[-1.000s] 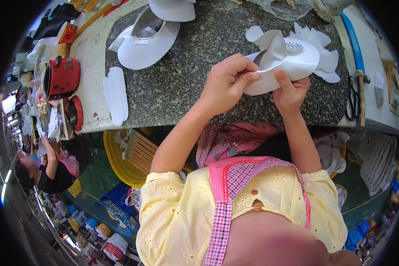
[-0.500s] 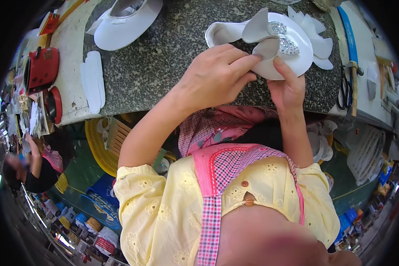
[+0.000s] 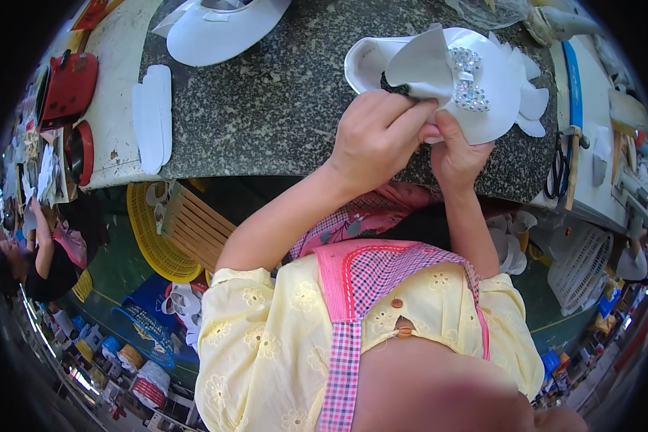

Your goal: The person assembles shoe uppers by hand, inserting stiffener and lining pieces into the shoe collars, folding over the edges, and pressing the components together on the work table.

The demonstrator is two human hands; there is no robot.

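Observation:
A white shoe upper (image 3: 493, 108) with a bow of glittering stones (image 3: 468, 79) lies over the dark speckled slab in front of me. My right hand (image 3: 459, 155) grips its near edge, thumb on top and fingers underneath. My left hand (image 3: 378, 137) is closed in a pinch at the near strap edge, beside the right thumb; its fingertips partly hide what they hold. One white flap of the upper stands raised beside the bow. White petal-shaped pieces (image 3: 531, 101) stick out past its right side.
Another white upper (image 3: 223, 39) rests at the far left of the slab (image 3: 266, 115). A stack of white strips (image 3: 152, 119) lies at its left edge. Scissors (image 3: 556, 165) and a blue strip (image 3: 573, 86) are on the right. Below the left edge stands a yellow basket (image 3: 144, 237).
Both hands have shifted slightly nearer to each other on the upper. The flap by the bow is now lifted and turned, and the bow shows fully. The head view has shifted a little.

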